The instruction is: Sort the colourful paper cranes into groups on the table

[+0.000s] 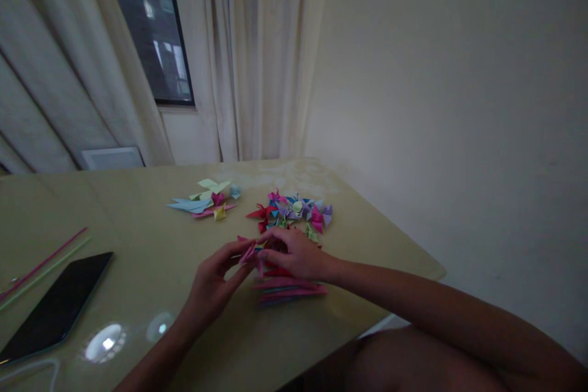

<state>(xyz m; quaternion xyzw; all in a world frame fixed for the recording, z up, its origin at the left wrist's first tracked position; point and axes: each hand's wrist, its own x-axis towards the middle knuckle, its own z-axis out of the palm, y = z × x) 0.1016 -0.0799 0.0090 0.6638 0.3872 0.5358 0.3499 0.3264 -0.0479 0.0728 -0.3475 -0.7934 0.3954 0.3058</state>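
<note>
My left hand (212,285) and my right hand (296,255) meet over the table and together pinch a small pink folded paper (250,252). Fingers of both hands are closed on it. Just under my right hand lies a stack of coloured paper sheets (290,291), pink on top. Behind the hands sits a pile of folded paper shapes (294,211) in red, pink, blue and purple. Further left lies a smaller group of paper pieces (206,201), light blue, green, yellow and pink.
A dark phone (59,306) lies face up at the left of the glossy beige table (138,245). Two thin straws (43,266), pink and green, lie beyond it. The table's right edge runs close to my right forearm. Curtains and a window stand behind.
</note>
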